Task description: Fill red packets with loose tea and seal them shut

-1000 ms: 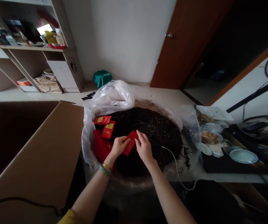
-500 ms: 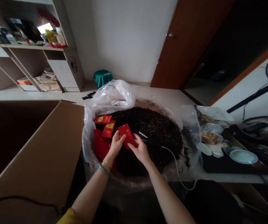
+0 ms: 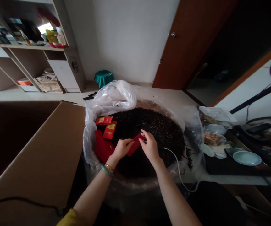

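Over a wide plastic-lined container [image 3: 88, 125] full of dark, dried leaf-like pieces [image 3: 159, 122], both my hands hold one small red packet [image 3: 134, 147]. My left hand [image 3: 119, 149] pinches its left side between thumb and fingers. At the upper right end, my right hand [image 3: 151, 148] has its thumb and fingers closed on the packet. Left of my hands, two red packets with yellow labels, a far one [image 3: 103, 120] and a nearer one [image 3: 110, 130], lie on the leaves. A larger red pouch or stack [image 3: 102, 146] lies beside them, its kind unclear.
A large open cardboard box [image 3: 62, 141] stands close on the left. From beside my right hand a white cable [image 3: 179, 171] runs to the right. Dishes [image 3: 246, 157] and bagged goods crowd a dark surface at right. A green-covered bin [image 3: 103, 79] stands by the wall.
The red packet went from tilted to turned face-up near my left hand, then back to tilted. My right hand moved off, then returned to its upper end, now covering the dark device on the leaves.
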A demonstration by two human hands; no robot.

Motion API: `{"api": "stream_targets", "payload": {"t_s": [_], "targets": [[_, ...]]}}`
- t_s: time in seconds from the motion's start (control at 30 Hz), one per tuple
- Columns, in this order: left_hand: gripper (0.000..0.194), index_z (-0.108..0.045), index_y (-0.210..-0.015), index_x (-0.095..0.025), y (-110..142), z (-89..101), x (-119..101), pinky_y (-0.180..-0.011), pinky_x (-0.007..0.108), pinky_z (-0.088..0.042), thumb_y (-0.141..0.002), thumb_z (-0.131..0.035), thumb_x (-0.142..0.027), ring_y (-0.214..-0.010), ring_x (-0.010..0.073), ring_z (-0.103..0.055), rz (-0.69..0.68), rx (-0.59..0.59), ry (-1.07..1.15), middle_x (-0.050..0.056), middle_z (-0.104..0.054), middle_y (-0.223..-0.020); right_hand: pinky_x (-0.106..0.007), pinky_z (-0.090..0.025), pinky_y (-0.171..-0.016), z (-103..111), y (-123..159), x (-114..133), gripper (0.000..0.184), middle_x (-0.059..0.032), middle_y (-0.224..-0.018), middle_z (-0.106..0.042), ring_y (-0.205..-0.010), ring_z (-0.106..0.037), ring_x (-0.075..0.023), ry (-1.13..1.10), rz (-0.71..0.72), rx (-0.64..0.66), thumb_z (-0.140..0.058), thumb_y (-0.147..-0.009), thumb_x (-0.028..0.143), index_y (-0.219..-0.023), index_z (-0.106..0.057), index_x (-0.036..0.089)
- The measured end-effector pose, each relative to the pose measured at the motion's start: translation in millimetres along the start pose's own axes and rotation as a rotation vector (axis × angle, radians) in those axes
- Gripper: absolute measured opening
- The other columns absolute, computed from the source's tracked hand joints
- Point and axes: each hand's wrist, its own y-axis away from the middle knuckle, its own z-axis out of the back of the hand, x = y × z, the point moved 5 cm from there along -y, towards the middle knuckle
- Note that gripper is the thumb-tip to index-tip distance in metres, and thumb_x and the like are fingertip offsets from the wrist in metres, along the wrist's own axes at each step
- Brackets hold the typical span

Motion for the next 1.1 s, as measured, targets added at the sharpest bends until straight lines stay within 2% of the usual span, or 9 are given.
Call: {"api": "stream_targets", "payload": {"t_s": [0.1, 0.27, 0.43, 0.57, 0.67, 0.8, 0.9, 1.0, 1.1], "targets": [[0.031, -0.073, -0.092, -0.016, -1, 3.7, 5, -0.056, 0.023, -0.046, -0.083, -0.055, -0.039, -0.062, 0.0163, -0.063, 0.053, -0.076, 0.092, 0.004, -0.074, -0.078, -0.045, -0.050, -0.090, -6, 6, 2, 0.033, -0.0129, -0.105, -0.066, -0.099, -0.061, -0.0257, 0.056, 0.024, -0.131, -0.048, -0.089, 0.024, -0.120, -0.059, 0.020], [0.034, -0.074, -0.088, -0.014, -2, 5.7, 9, -0.049, 0.021, -0.043, -0.081, -0.055, -0.041, -0.055, 0.0142, -0.060, 0.104, -0.134, 0.155, 0.003, -0.072, -0.069, -0.045, -0.048, -0.095, -12, 16, 8, 0.035, -0.0130, -0.119, -0.062, -0.110, -0.057, -0.0247, 0.045, 0.121, -0.185, -0.041, -0.094, 0.023, -0.125, -0.057, 0.021], [0.033, -0.074, -0.091, -0.014, -2, 5.3, 7, -0.049, 0.021, -0.044, -0.081, -0.055, -0.038, -0.056, 0.0147, -0.060, 0.112, -0.124, 0.165, 0.003, -0.073, -0.073, -0.044, -0.050, -0.084, -5, 17, 11, 0.024, -0.0128, -0.101, -0.063, -0.095, -0.058, -0.0242, 0.132, 0.124, -0.266, -0.051, -0.091, 0.026, -0.108, -0.067, 0.021], [0.031, -0.074, -0.093, -0.015, -2, 6.4, 4, -0.054, 0.023, -0.048, -0.082, -0.055, -0.037, -0.061, 0.0166, -0.064, 0.086, -0.120, 0.149, 0.004, -0.074, -0.077, -0.045, -0.048, -0.086, -4, 13, 12, 0.021, -0.0106, -0.095, -0.065, -0.092, -0.057, -0.0233, 0.099, 0.155, -0.233, -0.050, -0.091, 0.026, -0.103, -0.066, 0.021], [0.027, -0.075, -0.091, -0.017, -1, 5.5, 2, -0.062, 0.025, -0.050, -0.082, -0.056, -0.035, -0.068, 0.0191, -0.067, 0.036, -0.085, 0.090, 0.004, -0.075, -0.081, -0.042, -0.048, -0.081, -3, 9, 12, 0.019, -0.0080, -0.079, -0.063, -0.085, -0.055, -0.0230, 0.103, 0.154, -0.162, -0.054, -0.089, 0.033, -0.079, -0.065, 0.020], [0.022, -0.075, -0.089, -0.021, 0, 2.3, -1, -0.065, 0.027, -0.051, -0.081, -0.059, -0.034, -0.070, 0.0206, -0.068, -0.031, -0.032, 0.018, 0.004, -0.076, -0.085, -0.036, -0.048, -0.071, 0, 6, 13, 0.033, -0.0047, -0.060, -0.056, -0.073, -0.052, -0.0214, 0.121, 0.136, -0.031, -0.055, -0.088, 0.035, -0.057, -0.056, 0.023], [0.021, -0.075, -0.088, -0.022, 0, 5.3, 2, -0.067, 0.028, -0.052, -0.079, -0.063, -0.035, -0.074, 0.0214, -0.069, 0.015, -0.099, 0.052, 0.004, -0.076, -0.086, -0.035, -0.047, -0.072, 5, 8, 11, 0.032, -0.0049, -0.062, -0.058, -0.071, -0.053, -0.0206, 0.050, 0.070, -0.040, -0.054, -0.088, 0.036, -0.059, -0.056, 0.022], [0.021, -0.075, -0.083, -0.020, -2, 9.1, 7, -0.068, 0.028, -0.052, -0.075, -0.067, -0.037, -0.074, 0.0214, -0.068, 0.096, -0.161, 0.135, 0.004, -0.075, -0.082, -0.034, -0.049, -0.072, 9, 11, 1, 0.028, -0.0061, -0.070, -0.063, -0.070, -0.057, -0.0195, -0.083, -0.092, -0.055, -0.054, -0.086, 0.041, -0.067, -0.061, 0.021], [0.023, -0.074, -0.076, -0.017, -4, 10.0, 10, -0.062, 0.026, -0.050, -0.074, -0.067, -0.039, -0.068, 0.0196, -0.066, 0.135, -0.142, 0.202, 0.004, -0.074, -0.074, -0.034, -0.051, -0.075, 5, 13, -3, 0.026, -0.0074, -0.083, -0.069, -0.077, -0.063, -0.0208, -0.294, -0.210, 0.105, -0.056, -0.083, 0.043, -0.077, -0.066, 0.020]]}}
